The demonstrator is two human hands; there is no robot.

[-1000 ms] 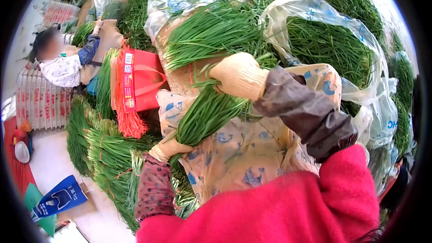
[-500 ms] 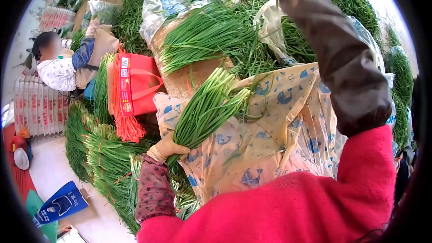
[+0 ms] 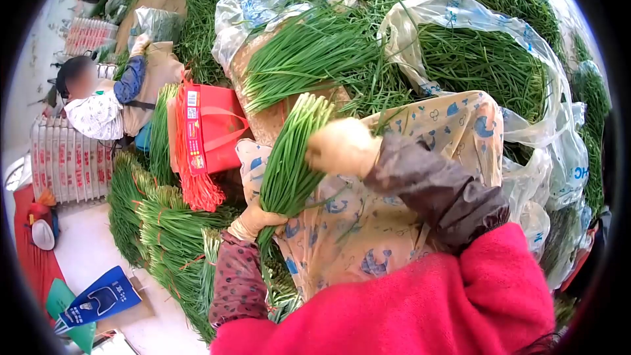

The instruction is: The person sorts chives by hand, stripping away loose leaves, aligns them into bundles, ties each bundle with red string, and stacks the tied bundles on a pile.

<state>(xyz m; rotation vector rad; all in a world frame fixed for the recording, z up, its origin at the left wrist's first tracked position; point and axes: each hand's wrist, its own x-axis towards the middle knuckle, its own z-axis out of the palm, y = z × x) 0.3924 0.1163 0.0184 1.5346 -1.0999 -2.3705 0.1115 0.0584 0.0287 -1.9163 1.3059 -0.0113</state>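
My left hand, in a pale glove, is closed around the lower part of a bunch of garlic chives. The bunch slants up, with its whitish stem ends at the top. My right hand, gloved too, is beside the upper stems at their right edge; motion smears its fingers, so their grip is unclear. Under the bunch a tan plastic apron with blue prints spreads over my lap. Just ahead, a pile of loose chives lies on a board.
A red bag with red ties stands at left, above tied chive bundles. Clear plastic bags hold more chives at right. Another person sits at far left near stacked white crates.
My right hand has come down from the far pile to the side of the bunch. The spread right part of the bunch now looks gathered in. My left hand keeps its hold.
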